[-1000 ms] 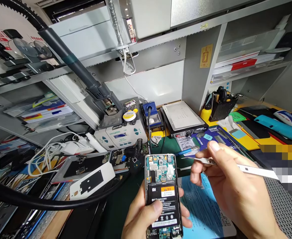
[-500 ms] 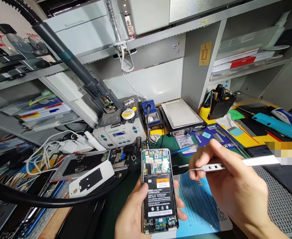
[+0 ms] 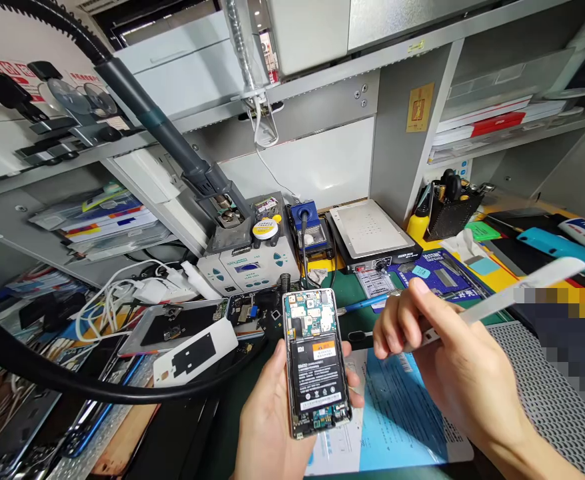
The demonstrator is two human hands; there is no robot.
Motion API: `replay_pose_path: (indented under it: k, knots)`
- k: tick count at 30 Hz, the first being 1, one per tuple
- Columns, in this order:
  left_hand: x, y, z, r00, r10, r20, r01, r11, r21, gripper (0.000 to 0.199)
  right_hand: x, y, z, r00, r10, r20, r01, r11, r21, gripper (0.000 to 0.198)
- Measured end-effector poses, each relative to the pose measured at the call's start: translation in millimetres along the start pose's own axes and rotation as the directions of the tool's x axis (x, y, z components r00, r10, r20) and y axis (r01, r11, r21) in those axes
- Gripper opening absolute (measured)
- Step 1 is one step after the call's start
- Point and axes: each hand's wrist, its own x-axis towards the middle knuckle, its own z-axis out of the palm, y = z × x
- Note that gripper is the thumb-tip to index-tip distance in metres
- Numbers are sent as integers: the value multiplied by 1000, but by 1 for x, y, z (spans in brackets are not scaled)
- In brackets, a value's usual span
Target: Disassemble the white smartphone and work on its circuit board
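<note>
An opened smartphone (image 3: 317, 363) with its back off lies face down in my left hand (image 3: 272, 407), tilted up toward me. Its black battery (image 3: 318, 373) fills the middle, below a blue-green circuit board (image 3: 313, 312). My left thumb rests along one side and fingertips show at the other. My right hand (image 3: 457, 367), to the right of the phone and apart from it, is closed around a slim white flat tool (image 3: 532, 290) with a rounded rear end. Curled fingers cover the tool's front, so its tip is hidden.
A blue and white sheet (image 3: 397, 413) lies under my hands. A hot-air station (image 3: 247, 267) and a flat heating plate (image 3: 370, 230) stand behind. A loose white back cover (image 3: 195, 353) and a thick black hose (image 3: 122, 393) are at left, a perforated grey panel (image 3: 547, 400) at right.
My right hand has turned, so the tool's rear end points higher and its front is now covered by my fingers. The camera view has shifted slightly left. The phone stays in my left hand.
</note>
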Motion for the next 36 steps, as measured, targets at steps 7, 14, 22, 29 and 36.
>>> replay_pose_path:
  k: [7,14,22,29,36]
  knots:
    - [-3,-4,0,998,46,-42,-40,992,121,65,-1,2,0,997,64,-44,-68,993,-97,53]
    - [1,-18,-10,787,616,6,-500,633,591,71,-5,9,3,908,389,157,-376,921,-104,55]
    - [-3,-4,-8,912,409,-3,-395,883,253,47,-1,12,9,903,396,166,-392,918,-58,54]
    - [-3,13,-2,977,197,83,-170,952,-253,56,-2,16,6,893,411,182,-382,908,-172,53]
    - [-2,8,-4,978,159,137,-121,961,-248,59,-15,7,13,928,35,370,154,871,-467,26]
